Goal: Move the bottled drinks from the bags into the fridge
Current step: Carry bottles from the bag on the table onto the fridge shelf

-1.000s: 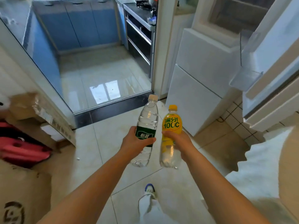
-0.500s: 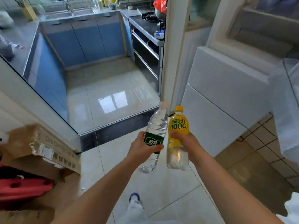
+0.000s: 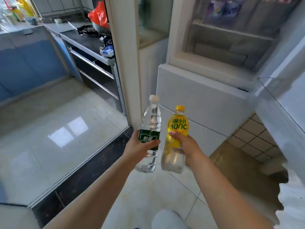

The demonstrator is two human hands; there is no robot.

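Glossy pale floor tiles [image 3: 54,129] run from the near left toward a kitchen at the far left, where blue cabinets [image 3: 28,61] stand under a grey counter. Right of them a dark stove unit [image 3: 92,52] carries a gas hob, with a red bag [image 3: 99,15] on the counter behind it. A dark threshold strip [image 3: 85,169] cuts diagonally across the floor, ending at a white door frame [image 3: 123,63] near the middle.

Just right of that frame, the left hand [image 3: 140,146] is wrapped around the green label of a clear water bottle [image 3: 151,123], thumb across the front; the bottle is upright, tilted slightly, with a white cap. Just beside it, apart by a narrow gap, the right hand [image 3: 186,146] grips a yellow bottle [image 3: 176,134] around its middle, fingers curled over the label printed "100C"; its cap is yellow and the lower part looks pale and clear. Both bottles are held in the air above the floor, in front of the fridge and not yet inside.

Behind them stands the white fridge [image 3: 206,103], lower drawers closed, upper compartment open with blurred shelves. At the far right, its open door [image 3: 283,96] shows a clear door bin.
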